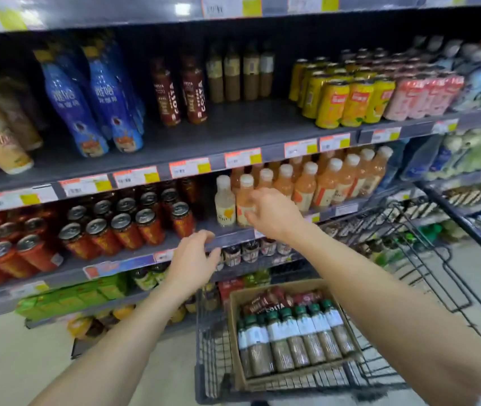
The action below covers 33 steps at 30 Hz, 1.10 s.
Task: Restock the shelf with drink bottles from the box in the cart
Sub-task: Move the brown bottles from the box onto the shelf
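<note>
In the cart [426, 259], a cardboard box [235, 332] is filled with green-capped bottles [303, 335]. A peach bottle [243, 197] is gripped by the right hand [271, 213]; the shelf edge [230, 236] is touched by the left hand [192, 259], fingers loosely spread.

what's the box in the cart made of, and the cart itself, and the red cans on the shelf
Box: brown corrugated cardboard by its look, matte, raw-edged walls. Cart: dark metal wire, probably coated, thin welded grid. Red cans: likely aluminium, with shiny silver pull-tab tops and printed red sides.

Both arms outstretched, fingers [204, 237] loosely curled
</note>
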{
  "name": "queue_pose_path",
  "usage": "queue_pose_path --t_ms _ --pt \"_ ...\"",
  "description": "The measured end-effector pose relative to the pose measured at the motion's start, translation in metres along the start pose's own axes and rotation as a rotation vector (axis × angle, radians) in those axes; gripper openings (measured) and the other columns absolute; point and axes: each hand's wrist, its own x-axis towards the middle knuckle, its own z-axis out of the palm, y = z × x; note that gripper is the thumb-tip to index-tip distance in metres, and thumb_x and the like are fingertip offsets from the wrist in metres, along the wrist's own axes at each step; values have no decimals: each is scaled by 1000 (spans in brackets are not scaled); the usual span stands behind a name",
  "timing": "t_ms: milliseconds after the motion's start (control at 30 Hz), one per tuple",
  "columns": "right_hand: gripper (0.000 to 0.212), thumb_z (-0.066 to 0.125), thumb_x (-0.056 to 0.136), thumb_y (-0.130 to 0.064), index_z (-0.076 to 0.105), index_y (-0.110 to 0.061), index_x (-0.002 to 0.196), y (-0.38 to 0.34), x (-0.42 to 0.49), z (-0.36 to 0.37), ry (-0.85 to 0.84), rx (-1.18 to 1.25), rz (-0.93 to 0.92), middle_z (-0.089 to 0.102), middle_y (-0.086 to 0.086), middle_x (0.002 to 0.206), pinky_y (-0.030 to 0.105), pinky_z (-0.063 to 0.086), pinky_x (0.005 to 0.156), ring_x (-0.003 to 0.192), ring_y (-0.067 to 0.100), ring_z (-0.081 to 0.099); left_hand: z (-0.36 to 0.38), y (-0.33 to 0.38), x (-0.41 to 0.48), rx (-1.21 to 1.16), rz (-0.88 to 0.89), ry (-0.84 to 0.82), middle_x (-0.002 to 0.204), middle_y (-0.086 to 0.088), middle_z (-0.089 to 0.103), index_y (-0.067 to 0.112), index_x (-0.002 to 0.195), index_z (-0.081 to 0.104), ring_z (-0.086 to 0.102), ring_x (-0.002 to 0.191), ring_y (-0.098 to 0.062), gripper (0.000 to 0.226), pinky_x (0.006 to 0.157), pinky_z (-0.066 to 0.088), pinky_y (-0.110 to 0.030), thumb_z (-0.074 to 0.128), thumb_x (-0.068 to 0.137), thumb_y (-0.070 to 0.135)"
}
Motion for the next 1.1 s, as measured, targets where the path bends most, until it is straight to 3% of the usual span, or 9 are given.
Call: queue_pose_path --t_ms 100,233,333,467,600,767,900,1100 --pt "33 55 96 -34 61 -15 122 30 -54 18 -153 -19 118 64 7 110 38 54 69 93 28 61 35 -6 -46 -9 -70 -119 128 1 63 16 131 59 57 120 -19 41 101 45 -33 60 94 33" --pt "36 52 96 -35 60 -15 125 76 -112 44 -318 -21 261 63 8 119 41 55 82 104 28 60 81 -11 -96 31 -133 -252 124 4 65 20 127 61 59 115 -14 37 95 48 -28 61 93 33" --pt "34 53 94 -35 60 -14 120 114 -144 69 -410 -47 330 63 9 116 39 53 82 107 29 59 114 -14 -116 64 -178 -332 121 2 66 19 124 62 60 111 -15 33 92 48 -27 61 93 31" --pt "31 51 94 -38 60 -19 118 165 -168 117 -551 -57 428 69 8 109 32 48 71 101 29 65 168 -13 -115 96 -243 -424 113 2 66 21 117 63 60 104 -13 26 88 51 -31 57 93 30" --pt "35 55 91 -33 58 -16 122 213 -168 177 -667 -25 453 68 11 114 35 51 81 105 31 64 235 -10 -84 151 -238 -450 122 1 64 21 126 59 56 114 -17 34 97 47 -32 57 94 32" --pt "37 59 90 -39 58 -15 118 253 -154 248 -723 -12 505 68 11 113 36 53 83 106 31 64 308 -16 -39 227 -214 -480 120 -1 64 19 124 58 57 110 -18 31 95 50 -34 60 93 20" --pt "34 61 88 -38 59 -15 113 265 -135 291 -720 38 501 68 10 110 34 52 77 103 30 63 351 -24 -1 296 -225 -489 132 -8 58 13 134 51 47 127 -28 42 104 45 -40 57 93 13" --pt "49 60 90 -49 53 -14 123 283 -121 338 -720 33 512 65 12 120 38 48 90 115 33 58 406 -25 43 363 -204 -513 147 -12 42 13 149 34 40 136 -32 63 101 49 -44 60 92 8"
